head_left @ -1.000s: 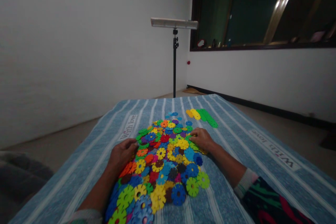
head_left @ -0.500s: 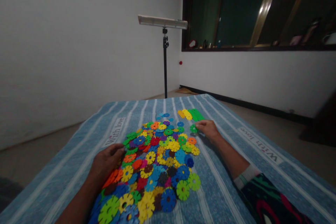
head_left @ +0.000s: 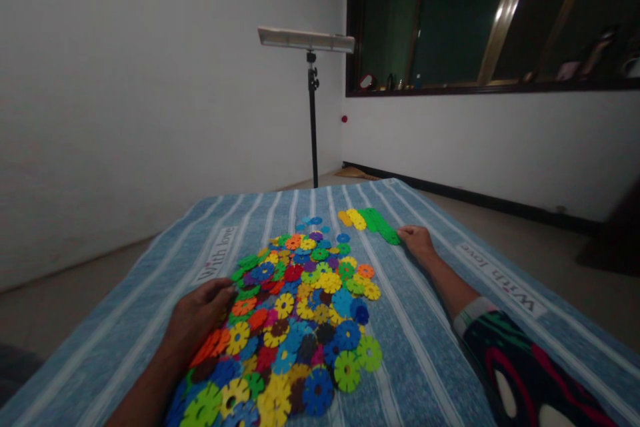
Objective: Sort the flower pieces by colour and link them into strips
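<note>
A heap of notched plastic discs (head_left: pixel 285 305) in many colours spreads over the striped cloth. Against the heap's left edge rests my left hand (head_left: pixel 200 310), its fingers curled together near some green discs; whether anything is between them is hidden. My right hand (head_left: pixel 417 242) is farther out to the right, pinching a green notched disc (head_left: pixel 393 238) at the near right end of an overlapping green row (head_left: pixel 375 220). Beside that row lie overlapping yellow discs (head_left: pixel 357 219) and a few orange-yellow discs (head_left: pixel 345 217).
The blue-and-white striped cloth (head_left: pixel 425 340) covers the surface and bears printed lettering. A few blue discs (head_left: pixel 315 221) lie beyond the heap. Behind the far edge stands a lamp on a black pole (head_left: pixel 313 127), near the wall and a dark window (head_left: pixel 450 20).
My right hand has moved right with the green disc, from beside the heap to the near end of the green row. My left hand has barely moved.
</note>
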The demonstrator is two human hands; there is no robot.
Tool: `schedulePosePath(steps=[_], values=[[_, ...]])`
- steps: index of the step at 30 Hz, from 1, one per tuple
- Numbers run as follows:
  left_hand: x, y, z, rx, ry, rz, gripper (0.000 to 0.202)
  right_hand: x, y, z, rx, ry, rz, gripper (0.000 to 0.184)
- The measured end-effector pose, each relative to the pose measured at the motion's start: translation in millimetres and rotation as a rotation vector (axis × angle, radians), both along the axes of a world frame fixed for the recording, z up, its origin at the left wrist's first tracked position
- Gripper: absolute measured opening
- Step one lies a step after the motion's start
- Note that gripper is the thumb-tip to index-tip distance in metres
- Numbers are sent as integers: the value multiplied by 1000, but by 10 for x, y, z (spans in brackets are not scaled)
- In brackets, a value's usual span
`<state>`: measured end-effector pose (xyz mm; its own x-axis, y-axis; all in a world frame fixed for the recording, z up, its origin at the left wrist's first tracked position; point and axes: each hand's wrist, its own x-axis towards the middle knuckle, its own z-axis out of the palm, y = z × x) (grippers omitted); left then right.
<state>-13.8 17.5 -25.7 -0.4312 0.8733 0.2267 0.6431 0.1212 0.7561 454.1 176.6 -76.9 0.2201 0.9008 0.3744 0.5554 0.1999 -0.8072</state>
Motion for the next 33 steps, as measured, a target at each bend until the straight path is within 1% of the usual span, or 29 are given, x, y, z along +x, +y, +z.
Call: schedulePosePath(steps=[4,10,15,17,20,23,25,28,33], values=[[-11,-3,-33,-3,-66,-17,31,1,34,-28,-2,-48,-12,25],[57,-37,54,5,-52,-9,27,14,-11,-53,4,-106,-40,26],[66,-49,64,-1,-19,-3,28,-18,-112,-57,-12,-155,-37,29],[71,-56,69,0,-7,-16,28,-40,-164,-56,-23,-216,-31,34],[87,-69,86,-3,6,-32,27,-77,-232,-51,-64,-400,-27,41],[81,-67,77,-2,9,-42,28,-107,-269,-40,-126,-580,-69,37],[60,-55,50,-2,19,-39,30,-121,-281,-31,-155,-656,-98,34],[29,-34,8,-2,27,-41,29,-136,-293,-16,-162,-699,-108,31],[20,-22,-20,-5,-2,-31,30,-171,-304,16,-179,-708,-117,32]])
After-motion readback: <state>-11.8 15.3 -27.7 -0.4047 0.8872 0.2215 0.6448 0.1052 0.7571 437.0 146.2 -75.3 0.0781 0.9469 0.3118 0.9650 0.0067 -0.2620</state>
